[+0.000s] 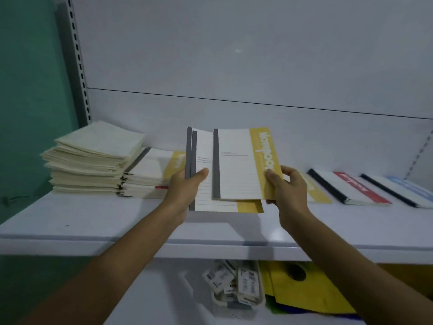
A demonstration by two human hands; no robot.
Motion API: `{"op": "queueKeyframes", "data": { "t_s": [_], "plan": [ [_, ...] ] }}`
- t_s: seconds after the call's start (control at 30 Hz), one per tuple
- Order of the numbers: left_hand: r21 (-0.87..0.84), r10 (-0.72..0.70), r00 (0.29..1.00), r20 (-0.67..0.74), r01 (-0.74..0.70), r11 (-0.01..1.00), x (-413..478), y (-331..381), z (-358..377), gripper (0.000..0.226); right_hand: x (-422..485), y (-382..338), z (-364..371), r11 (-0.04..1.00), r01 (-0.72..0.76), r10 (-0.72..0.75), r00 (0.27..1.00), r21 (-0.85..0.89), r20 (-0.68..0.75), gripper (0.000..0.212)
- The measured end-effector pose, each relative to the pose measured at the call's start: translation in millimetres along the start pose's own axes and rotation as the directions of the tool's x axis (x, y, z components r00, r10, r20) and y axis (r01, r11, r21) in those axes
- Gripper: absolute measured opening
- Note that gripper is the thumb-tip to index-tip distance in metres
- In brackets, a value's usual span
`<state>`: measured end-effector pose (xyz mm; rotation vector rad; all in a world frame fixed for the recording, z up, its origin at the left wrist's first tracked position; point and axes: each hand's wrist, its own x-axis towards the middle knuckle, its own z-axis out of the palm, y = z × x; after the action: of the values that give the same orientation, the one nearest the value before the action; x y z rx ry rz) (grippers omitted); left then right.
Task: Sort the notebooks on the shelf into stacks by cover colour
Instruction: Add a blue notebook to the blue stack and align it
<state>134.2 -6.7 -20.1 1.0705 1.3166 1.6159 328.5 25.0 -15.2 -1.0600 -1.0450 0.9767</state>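
between left hand (185, 188) and right hand (290, 186), perhaps three yellow notebooks (234, 174) overlap.

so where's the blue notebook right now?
Head view, far right of the shelf: the blue-banded notebook lies flat at the frame edge, with the red-banded notebook just to its left.

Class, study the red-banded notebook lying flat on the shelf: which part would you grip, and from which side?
Probably its near short edge, from the front: the red-banded notebook lies flat with that edge free, while a yellow-banded notebook and a blue-banded notebook flank its long sides.
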Motion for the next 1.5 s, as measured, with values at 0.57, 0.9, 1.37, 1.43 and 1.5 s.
{"op": "queueKeyframes", "data": {
  "t_s": [0.57, 0.9, 1.37, 1.43, 1.5],
  "plan": [
    [0.016, -0.126, 0.916, 0.381, 0.130, 0.991, -138.2, -21.8, 235.4, 0.031, -32.7, -8.0, -254.9, 0.980, -0.198, 0.198, 0.980, -0.014, 0.004, 0.028],
    [0.172, -0.049, 0.852, 0.521, -0.049, 0.984, -116.6, -21.7, 258.0, 0.021, -1.6, -10.1, -277.4, 0.964, -0.256, 0.262, 0.961, -0.072, 0.085, 0.029],
    [0.236, 0.309, 0.804, 0.508, -0.475, 0.848, 0.0, 9.8, 245.2, 0.091, 112.1, -54.9, -200.3, 0.928, -0.367, 0.361, 0.929, 0.072, 0.080, 0.008],
    [0.292, 0.269, 0.838, 0.474, -0.438, 0.851, 17.8, 1.4, 234.8, 0.090, 131.3, -47.7, -183.8, 0.932, -0.362, 0.361, 0.928, 0.000, 0.097, 0.009],
    [0.444, 0.216, 0.856, 0.469, -0.440, 0.780, 32.5, -9.2, 224.4, 0.095, 148.8, -35.5, -168.0, 0.927, -0.358, 0.369, 0.924, -0.114, 0.097, 0.010]
  ]
}}
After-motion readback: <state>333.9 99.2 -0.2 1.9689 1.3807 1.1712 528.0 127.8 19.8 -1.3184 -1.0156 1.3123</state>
